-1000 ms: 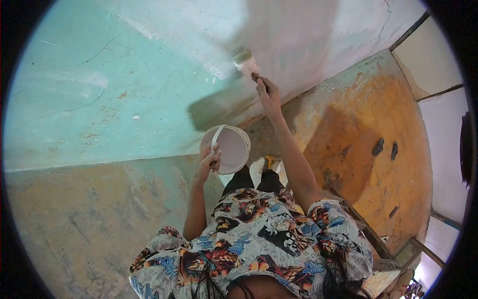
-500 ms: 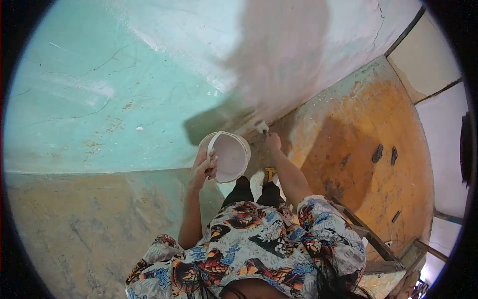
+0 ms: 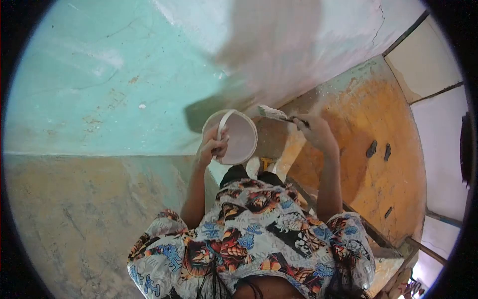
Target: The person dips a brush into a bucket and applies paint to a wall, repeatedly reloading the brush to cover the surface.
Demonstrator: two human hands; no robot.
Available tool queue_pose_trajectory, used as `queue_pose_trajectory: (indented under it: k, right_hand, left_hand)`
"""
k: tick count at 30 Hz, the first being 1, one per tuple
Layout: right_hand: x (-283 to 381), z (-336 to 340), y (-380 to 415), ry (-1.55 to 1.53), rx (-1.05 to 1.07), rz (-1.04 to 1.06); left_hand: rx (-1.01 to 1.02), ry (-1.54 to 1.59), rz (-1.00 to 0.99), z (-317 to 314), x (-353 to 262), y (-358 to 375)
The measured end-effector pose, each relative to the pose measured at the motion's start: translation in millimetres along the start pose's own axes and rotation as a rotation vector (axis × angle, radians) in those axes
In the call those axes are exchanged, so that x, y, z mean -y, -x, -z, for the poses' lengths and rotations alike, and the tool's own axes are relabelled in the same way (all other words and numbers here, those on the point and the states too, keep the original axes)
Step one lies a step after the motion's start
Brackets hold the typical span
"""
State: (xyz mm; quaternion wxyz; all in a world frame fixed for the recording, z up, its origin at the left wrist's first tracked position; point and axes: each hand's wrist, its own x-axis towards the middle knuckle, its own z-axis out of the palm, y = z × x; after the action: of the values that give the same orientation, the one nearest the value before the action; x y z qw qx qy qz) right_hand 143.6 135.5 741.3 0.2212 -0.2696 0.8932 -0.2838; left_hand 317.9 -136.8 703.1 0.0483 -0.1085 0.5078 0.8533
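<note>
My left hand (image 3: pixel 215 145) is closed around the white handle of a paint bucket (image 3: pixel 243 137), which hangs in front of my legs with pale paint inside. To the right of its rim, my right hand (image 3: pixel 313 130) grips the dark handle of a paintbrush (image 3: pixel 273 112). The bristles are coated white and point left, between the bucket and the wall (image 3: pixel 124 89). That wall is turquoise on the left and pale whitish toward the right, with my shadow across it.
Below me spreads an orange, stained floor (image 3: pixel 348 169) with a pair of dark sandals (image 3: pixel 379 150) on it. A wooden frame (image 3: pixel 371 224) stands close by my right side. Near my feet is a small yellow object (image 3: pixel 267 163). Brown, worn wall surface (image 3: pixel 99 209) lies at the left.
My right hand has drawn the paintbrush back from low on the wall, up and to the right. The bucket in my left hand sits slightly higher and further right in view.
</note>
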Motion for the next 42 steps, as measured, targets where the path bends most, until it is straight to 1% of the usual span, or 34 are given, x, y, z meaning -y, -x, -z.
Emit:
queue_pose_trajectory:
  k: [3,6,9,11,14,15,18,20,21,24,27,30,33,36,38,39,41,42]
  right_hand:
    - [32,24,18,0.03,-0.031,0.204]
    - [35,10,22,0.266,-0.191,0.496]
    - [54,0,17,0.576,-0.1,0.588]
    - [64,-15,6,0.639,-0.044,0.613]
    - [79,-32,-4,0.788,0.111,0.63]
    - [84,-37,-9,0.849,0.173,0.632]
    - [85,-57,-24,0.845,0.166,0.64]
    - [69,-76,-43,0.594,-0.229,0.954]
    - [59,-85,-49,0.449,-0.425,1.1]
    - [38,-115,-62,0.621,-0.027,0.772]
    - [32,-124,-65,0.741,0.087,0.721]
    - [34,-124,-66,0.681,0.129,0.688]
    - [28,-122,-70,0.706,0.154,0.644]
    - [42,-88,-51,0.697,0.121,0.66]
    - [45,-69,-35,0.684,0.122,0.564]
    - [46,-59,-26,0.68,0.12,0.518]
    - [52,-38,-9,0.578,0.05,0.476]
    - [54,-30,0,0.525,0.018,0.451]
  left_hand:
    - [0.087,0.065,0.036,-1,-7,-6]
    - [0.135,0.102,0.028,-15,-17,-11]
    - [0.221,0.167,0.032,-14,-14,-20]
    - [0.31,0.217,0.06,-7,-11,-30]
    - [0.216,0.15,0.037,-26,-17,-30]
    - [0.216,0.153,0.035,-28,-17,-32]
    - [0.236,0.16,0.007,-33,-16,-36]
    - [0.278,0.176,-0.043,-37,-15,-38]
    - [0.27,0.19,-0.033,-41,-15,-37]
    - [0.258,0.221,-0.012,-42,-14,-38]
    - [0.273,0.223,-0.023,-47,-13,-39]
    - [0.292,0.215,-0.045,-49,-14,-40]
    - [0.286,0.228,-0.033,-49,-14,-40]
    - [0.257,0.225,-0.019,-45,-14,-39]
    - [0.217,0.216,-0.005,-44,-16,-36]
    - [0.231,0.205,-0.014,-42,-14,-36]
    - [0.26,0.182,-0.035,-35,-10,-37]
    - [0.243,0.179,-0.042,-34,-8,-36]
